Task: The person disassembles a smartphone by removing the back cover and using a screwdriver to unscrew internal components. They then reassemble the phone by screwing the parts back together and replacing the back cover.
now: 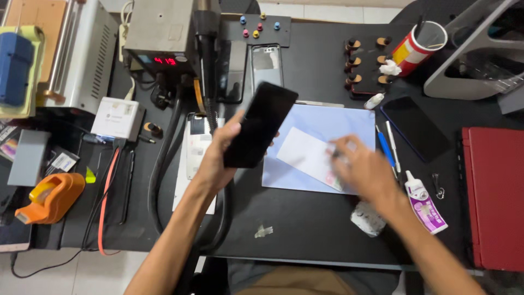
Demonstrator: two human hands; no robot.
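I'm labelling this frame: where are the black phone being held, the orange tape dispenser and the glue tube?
Black flat phone (260, 124), head view, middle of its back.
Orange plastic tape dispenser (52, 198), head view, its body.
White-and-purple glue tube (427, 208), head view, its label.

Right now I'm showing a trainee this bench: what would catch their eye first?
Probably the black phone held up in the left hand at the centre. Next, the blurred right hand on the white slip lying on the pale blue sheet. Then the red lit digits on the grey box, upper left.
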